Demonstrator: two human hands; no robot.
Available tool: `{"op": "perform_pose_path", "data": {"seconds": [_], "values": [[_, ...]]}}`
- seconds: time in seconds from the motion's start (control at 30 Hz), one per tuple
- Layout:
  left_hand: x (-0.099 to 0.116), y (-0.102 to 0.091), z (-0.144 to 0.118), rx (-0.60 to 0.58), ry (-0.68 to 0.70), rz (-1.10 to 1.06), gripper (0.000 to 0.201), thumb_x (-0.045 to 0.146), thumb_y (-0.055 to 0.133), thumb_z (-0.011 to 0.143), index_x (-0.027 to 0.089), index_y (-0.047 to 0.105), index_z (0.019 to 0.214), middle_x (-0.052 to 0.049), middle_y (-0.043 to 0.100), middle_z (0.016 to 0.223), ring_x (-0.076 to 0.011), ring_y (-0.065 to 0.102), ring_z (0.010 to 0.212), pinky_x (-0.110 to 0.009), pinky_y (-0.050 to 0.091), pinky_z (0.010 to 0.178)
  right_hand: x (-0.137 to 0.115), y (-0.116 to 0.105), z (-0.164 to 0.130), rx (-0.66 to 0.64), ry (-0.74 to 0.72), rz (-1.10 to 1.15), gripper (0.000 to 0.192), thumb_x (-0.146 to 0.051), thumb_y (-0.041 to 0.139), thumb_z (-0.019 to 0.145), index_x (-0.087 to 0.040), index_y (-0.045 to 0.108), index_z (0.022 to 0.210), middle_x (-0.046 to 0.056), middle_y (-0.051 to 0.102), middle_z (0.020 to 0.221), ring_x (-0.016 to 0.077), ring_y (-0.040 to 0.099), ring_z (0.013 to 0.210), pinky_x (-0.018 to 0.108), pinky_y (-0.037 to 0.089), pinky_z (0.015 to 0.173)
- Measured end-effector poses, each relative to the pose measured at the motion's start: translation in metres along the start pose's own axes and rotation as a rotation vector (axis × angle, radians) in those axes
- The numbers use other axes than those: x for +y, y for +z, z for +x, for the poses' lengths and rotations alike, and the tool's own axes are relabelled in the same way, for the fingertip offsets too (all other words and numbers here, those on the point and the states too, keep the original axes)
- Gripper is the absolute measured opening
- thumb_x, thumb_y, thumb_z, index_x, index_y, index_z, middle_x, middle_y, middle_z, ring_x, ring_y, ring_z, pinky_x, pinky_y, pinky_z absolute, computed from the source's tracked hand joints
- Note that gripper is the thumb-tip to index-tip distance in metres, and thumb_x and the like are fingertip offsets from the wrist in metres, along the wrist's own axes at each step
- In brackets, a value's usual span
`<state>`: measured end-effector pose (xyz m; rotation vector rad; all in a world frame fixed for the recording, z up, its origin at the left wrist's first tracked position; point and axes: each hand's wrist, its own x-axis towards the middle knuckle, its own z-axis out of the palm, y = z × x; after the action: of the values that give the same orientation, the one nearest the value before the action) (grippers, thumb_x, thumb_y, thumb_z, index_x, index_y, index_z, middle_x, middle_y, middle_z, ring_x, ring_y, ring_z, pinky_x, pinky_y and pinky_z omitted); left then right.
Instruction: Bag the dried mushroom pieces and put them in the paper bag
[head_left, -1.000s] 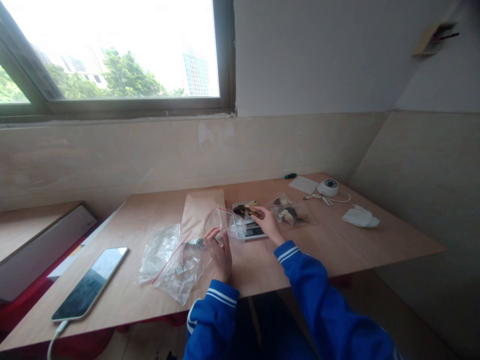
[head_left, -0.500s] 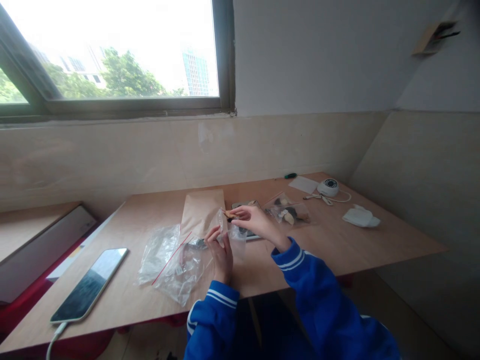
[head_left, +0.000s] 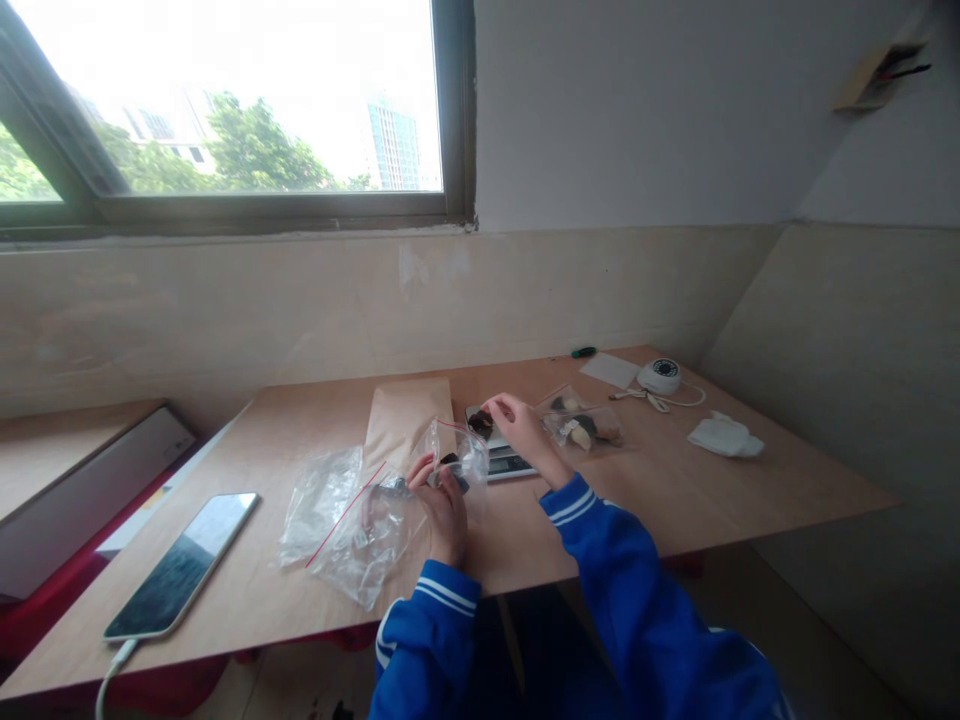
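My left hand (head_left: pixel 444 515) is closed round the lower part of a clear zip bag (head_left: pixel 474 458), whose mouth stands upward. A small dark piece (head_left: pixel 448 461) shows inside the bag. My right hand (head_left: pixel 517 425) is beyond it, thumb and fingers pinched at the edge of a dark brown, dried-looking piece (head_left: pixel 480 422). That piece is over the far left of a small digital scale (head_left: pixel 517 473), partly hidden by my right hand; whether it rests on the scale I cannot tell.
Left of my hands lie crumpled clear bags (head_left: pixel 322 505) and a brown paper sheet or envelope (head_left: pixel 409 415). A charging phone (head_left: pixel 184 565) lies front left. To the right are filled bags (head_left: pixel 585 425), a white dome camera (head_left: pixel 660 375) and a folded white tissue (head_left: pixel 724 435).
My right hand has moved away from the bag's mouth, up and right over the scale, with the brown piece. The left hand stays nearly in place; the bag and the scale's display show more.
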<state>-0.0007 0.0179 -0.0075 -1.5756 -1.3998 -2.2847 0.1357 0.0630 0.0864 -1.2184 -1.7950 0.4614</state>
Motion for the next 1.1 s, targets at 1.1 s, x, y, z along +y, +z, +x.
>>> {"op": "perform_pose_path", "data": {"seconds": [1.1], "values": [[-0.006,-0.002,-0.003,-0.053,-0.027,0.059,0.013,0.019,0.047,0.087,0.02,0.041,0.099,-0.011,0.047,0.106,-0.0192,0.049,0.099,-0.042,0.044,0.084,0.063,0.041,0.021,-0.236,-0.238,-0.783,0.027,-0.009,0.048,0.083,-0.011,0.054,0.11,0.017,0.059,0.111,0.0261,0.046,0.114,0.044,0.016,0.107]]}}
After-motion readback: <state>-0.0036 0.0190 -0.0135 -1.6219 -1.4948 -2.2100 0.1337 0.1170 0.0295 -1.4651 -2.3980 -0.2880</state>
